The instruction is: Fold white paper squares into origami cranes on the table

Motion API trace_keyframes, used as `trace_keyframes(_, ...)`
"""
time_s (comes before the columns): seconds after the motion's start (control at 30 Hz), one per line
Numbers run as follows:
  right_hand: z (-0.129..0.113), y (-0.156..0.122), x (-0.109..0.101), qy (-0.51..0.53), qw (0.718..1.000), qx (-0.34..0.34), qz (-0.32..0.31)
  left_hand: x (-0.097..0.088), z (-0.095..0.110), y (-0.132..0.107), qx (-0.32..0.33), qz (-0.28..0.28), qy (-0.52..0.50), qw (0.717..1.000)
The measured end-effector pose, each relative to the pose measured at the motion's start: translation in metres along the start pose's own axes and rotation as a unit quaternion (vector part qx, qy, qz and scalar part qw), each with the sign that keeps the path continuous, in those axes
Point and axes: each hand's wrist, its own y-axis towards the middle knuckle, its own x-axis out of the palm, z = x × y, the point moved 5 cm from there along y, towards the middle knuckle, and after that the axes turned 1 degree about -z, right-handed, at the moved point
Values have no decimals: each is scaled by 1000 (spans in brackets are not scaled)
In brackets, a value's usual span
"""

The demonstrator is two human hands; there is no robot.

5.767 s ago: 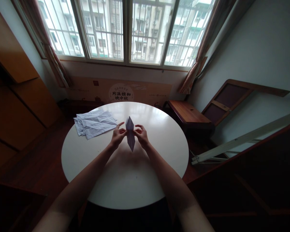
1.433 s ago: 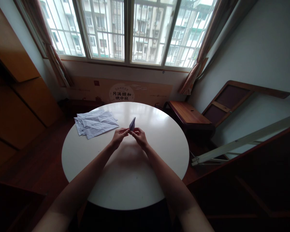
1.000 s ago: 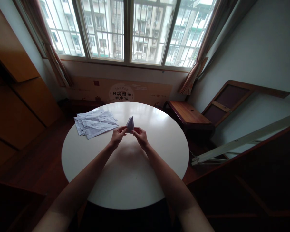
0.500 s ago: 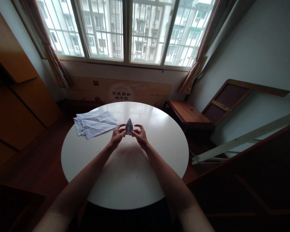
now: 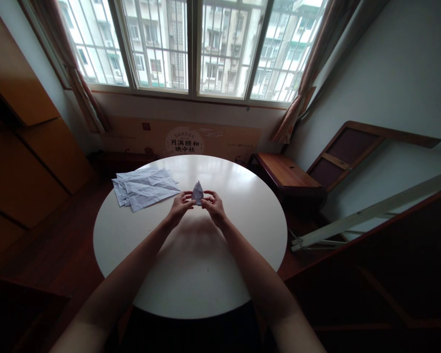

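1. Pinching the folded paper (image 5: 197, 192) from both sides, the fingers (image 5: 188, 203) of the left hand (image 5: 177, 208) and right hand (image 5: 216, 208) close on its lower edges.
2. The piece stands point-up between the hands, over the middle of the counter (image 5: 206, 289); from here, I cannot tell whether its base touches.
3. Risk: uneven pressure could skew the creases. Opposed pulling by the two hands could tear a fold.
4. Risk: the grip covers the lower corners, so a slipped layer there might escape notice.
5. Near the left hand lies a pile of creased sheets (image 5: 149, 191). A careless leftward sweep could catch its nearest corner and drag paper along.
6. Farther out, light enters from the window (image 5: 161, 49); the folded paper's near face is dim, so a misaligned edge could be misread.
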Motion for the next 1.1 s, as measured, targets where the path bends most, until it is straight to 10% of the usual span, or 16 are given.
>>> trace_keyframes(1.1, -2, 0, 4, 15, 999, 3, -36, 7, 9, -3, -30, -52, -110, 992)
